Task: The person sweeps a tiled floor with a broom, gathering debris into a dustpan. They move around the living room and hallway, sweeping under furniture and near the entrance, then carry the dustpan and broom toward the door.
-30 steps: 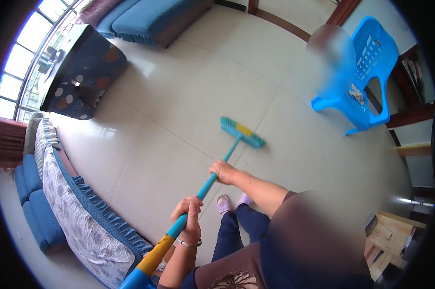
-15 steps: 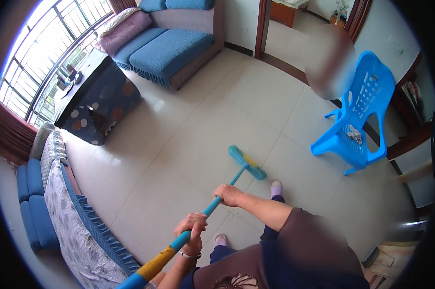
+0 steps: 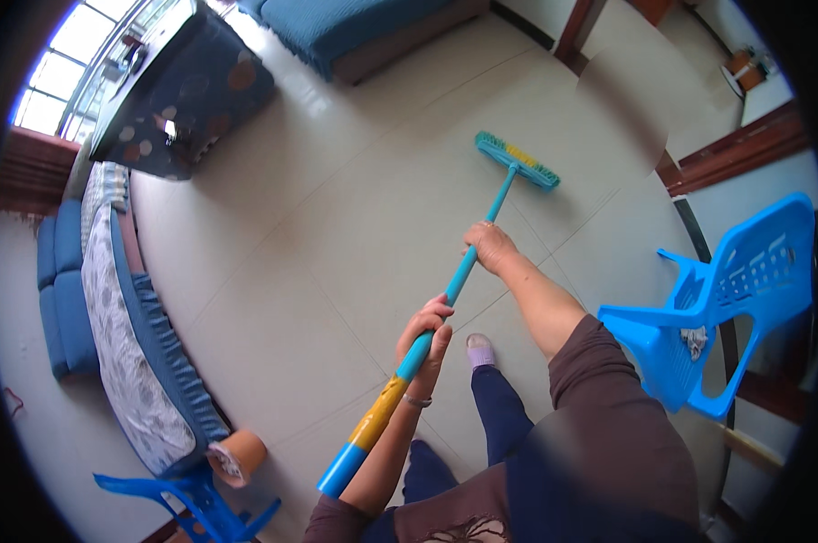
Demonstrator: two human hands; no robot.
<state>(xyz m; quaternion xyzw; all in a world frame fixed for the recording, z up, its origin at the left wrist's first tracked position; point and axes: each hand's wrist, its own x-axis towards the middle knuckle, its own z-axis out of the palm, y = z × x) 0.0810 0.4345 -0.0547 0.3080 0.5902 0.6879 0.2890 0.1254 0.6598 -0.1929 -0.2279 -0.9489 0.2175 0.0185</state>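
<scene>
A long-handled broom runs slantwise away from me. Its head (image 3: 520, 165) has teal and yellow bristles and rests on the tiled floor ahead. My right hand (image 3: 490, 247) is wrapped round the turquoise handle (image 3: 464, 273), partway down toward the head. Nearer my body, my left hand (image 3: 423, 337) grips the same handle, with a bangle on its wrist. Below that hand, yellow wrapping (image 3: 379, 412) covers part of the handle, and the blue end sticks out past it.
To the right stands a blue plastic chair (image 3: 696, 312) with a crumpled cloth (image 3: 694, 341) on its seat. At left are a covered sofa (image 3: 137, 362), an orange bin (image 3: 242, 457) and another blue chair (image 3: 192, 507). A cloth-draped table (image 3: 192, 100) and a blue-covered couch (image 3: 359, 32) stand farther off.
The broom head has moved away from me across the floor, and both arms reach farther out. My view has shifted, bringing the orange bin and second blue chair into sight.
</scene>
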